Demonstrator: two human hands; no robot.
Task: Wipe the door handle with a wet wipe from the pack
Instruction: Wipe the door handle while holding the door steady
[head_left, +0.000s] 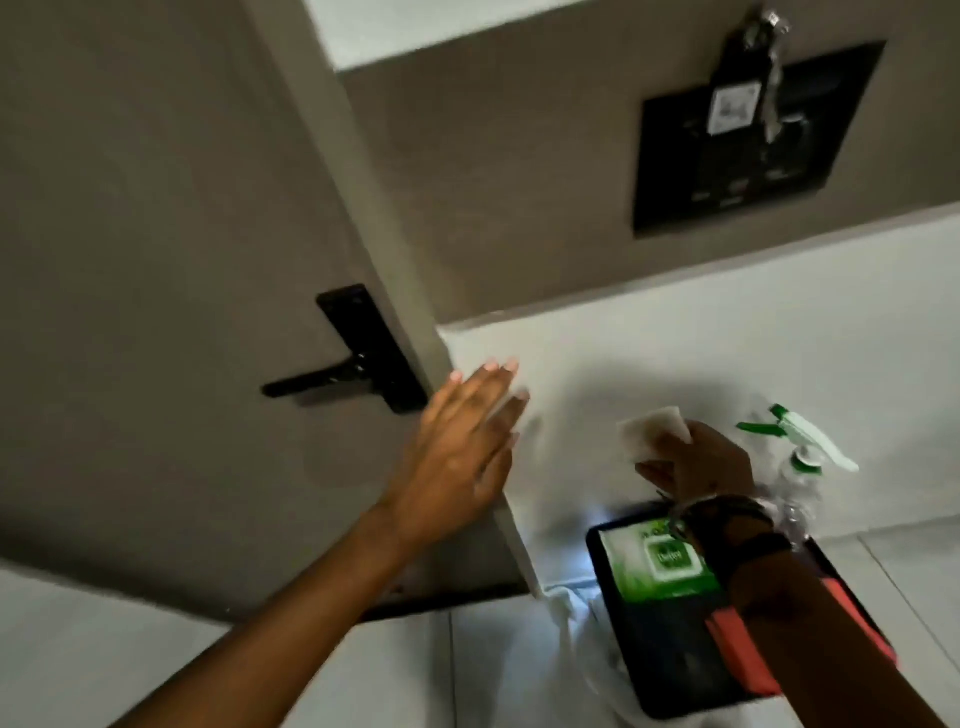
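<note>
A black lever door handle on a black plate sits on the grey-brown door, left of centre. My left hand lies flat and open against the door's edge, just right of and below the handle, holding nothing. My right hand is closed on a folded white wet wipe, held up in front of the white wall. Below that hand, the green and white wipe pack lies in a black tray on the floor.
A spray bottle with a green and white trigger stands by the tray. An orange-red item lies in the tray. A black wall panel with a key card is mounted at upper right. White cloth lies beside the tray.
</note>
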